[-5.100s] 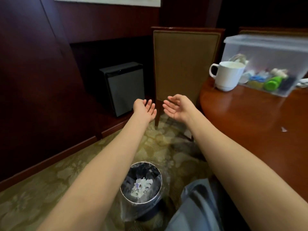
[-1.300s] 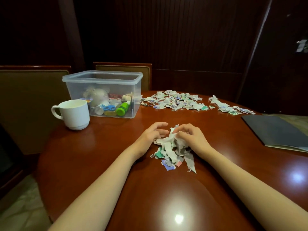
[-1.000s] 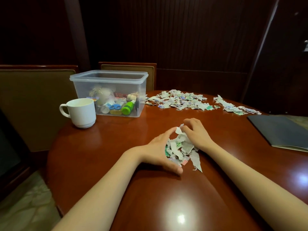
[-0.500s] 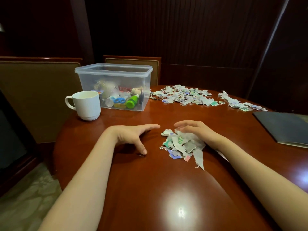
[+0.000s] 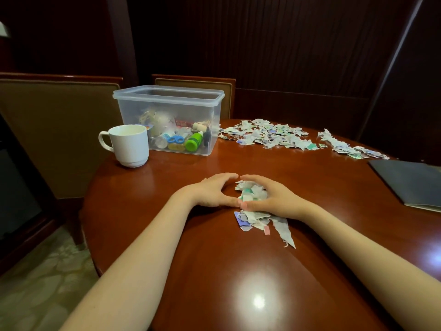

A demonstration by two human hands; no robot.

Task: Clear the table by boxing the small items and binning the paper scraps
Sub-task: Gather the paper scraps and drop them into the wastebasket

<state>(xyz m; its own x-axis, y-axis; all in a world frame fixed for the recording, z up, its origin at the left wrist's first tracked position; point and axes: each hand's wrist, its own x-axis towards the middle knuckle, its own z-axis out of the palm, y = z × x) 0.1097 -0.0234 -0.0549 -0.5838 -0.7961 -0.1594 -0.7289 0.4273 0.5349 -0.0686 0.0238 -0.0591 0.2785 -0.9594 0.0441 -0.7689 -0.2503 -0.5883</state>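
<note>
A small heap of torn paper scraps (image 5: 253, 217) lies on the round wooden table (image 5: 238, 283) in front of me. My right hand (image 5: 274, 199) lies curled over the heap's top, with scraps showing between its fingers. My left hand (image 5: 213, 193) curves in from the left, its fingertip and thumb meeting those of the right hand, so the two hands ring the heap. A clear plastic box (image 5: 167, 93) with several small items stands at the back left. More scraps (image 5: 267, 137) are spread behind, with a further strip of scraps (image 5: 346, 148) to their right. No bin is in view.
A white mug (image 5: 130, 145) stands left of the box. A dark folder (image 5: 410, 182) lies at the table's right edge. Padded chairs stand at the left (image 5: 59, 130) and behind the box (image 5: 229, 91). Patterned floor shows at lower left.
My left hand has slid right from bare table to close against the heap and meet my right hand. The right hand has curled tighter over the scraps.
</note>
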